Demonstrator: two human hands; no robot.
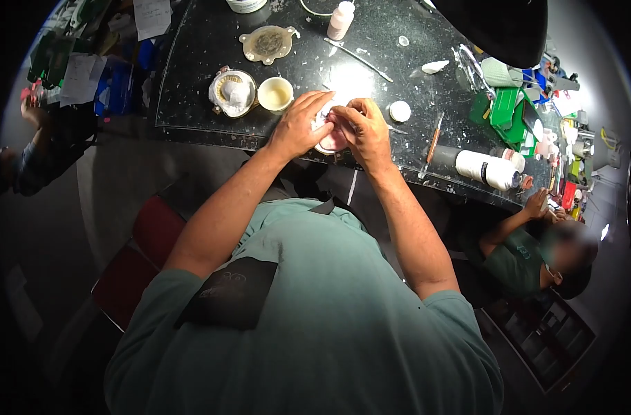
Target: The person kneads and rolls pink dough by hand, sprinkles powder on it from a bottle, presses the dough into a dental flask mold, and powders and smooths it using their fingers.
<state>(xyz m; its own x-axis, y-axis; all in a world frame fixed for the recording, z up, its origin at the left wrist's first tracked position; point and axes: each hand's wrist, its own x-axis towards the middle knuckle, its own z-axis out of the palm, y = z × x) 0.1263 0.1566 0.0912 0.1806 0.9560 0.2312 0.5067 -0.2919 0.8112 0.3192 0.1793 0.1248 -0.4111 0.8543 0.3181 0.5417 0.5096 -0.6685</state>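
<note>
Bench, black and speckled, one: we list this worktop (191,55) across the upper frame. Hands, two, at its near edge, upper centre: the left hand (301,124) curves its fingers around the work, thumb laid upon it; the right hand (366,135) brings thumb and fingertips together over the same spot, though we cannot tell whether they pinch the piece or something small. White bottle (478,168), lying on its side, right of centre. Round holder (219,106) with a yellowish, toothed-looking form, upper left; above it, a flat metal plate (267,44). Pale cup (276,95), just beside the holder. Pink-and-white piece (332,141), partly hidden, between the hands at upper centre. Brown-handled tool (433,146), right of the hands. White cap (400,111), near the right hand. Step in hand, as we judge it: close fingertip work on the piece, perhaps pressing or shaping; the next move calls, we think, for a steady left hold and light, exact right-hand pressure.
</note>
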